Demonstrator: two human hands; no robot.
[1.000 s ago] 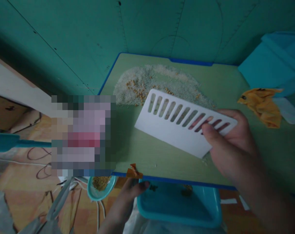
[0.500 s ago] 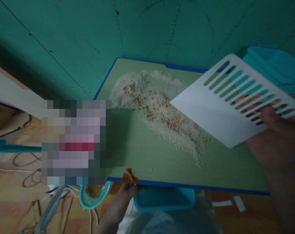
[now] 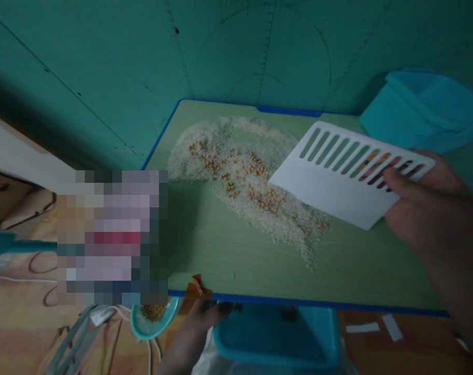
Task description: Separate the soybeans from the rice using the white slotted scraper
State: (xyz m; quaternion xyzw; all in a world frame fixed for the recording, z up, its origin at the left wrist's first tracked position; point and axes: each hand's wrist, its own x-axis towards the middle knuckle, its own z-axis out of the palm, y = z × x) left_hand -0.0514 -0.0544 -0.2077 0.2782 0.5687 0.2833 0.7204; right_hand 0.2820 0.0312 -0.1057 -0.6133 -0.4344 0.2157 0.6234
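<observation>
My right hand (image 3: 419, 200) grips a white plastic slotted scraper (image 3: 333, 195), thumb on its near face and fingers behind the slots. The scraper is tilted over the right side of a spread of white rice grains (image 3: 275, 224) mixed with yellow beans (image 3: 269, 200) on a pale green tabletop (image 3: 220, 250). Whether its lower edge touches the grains I cannot tell. Below the table's front edge, my left hand (image 3: 203, 317) is closed at the left corner of a blue tray (image 3: 279, 341). Some of its fingers are hidden. A few dark bits show at the tray's far side.
A blue bin (image 3: 419, 109) stands at the back right, against a green wall (image 3: 220, 57). Brown tape (image 3: 197, 287) sticks to the front edge. Lower left are a turquoise bowl (image 3: 144, 330) of brownish grains, cables and a blurred-out patch (image 3: 115, 239).
My right hand has brought the scraper lower and to the left, its slotted end dropping. More of the blue tray now shows below the table edge. The view has shifted slightly.
</observation>
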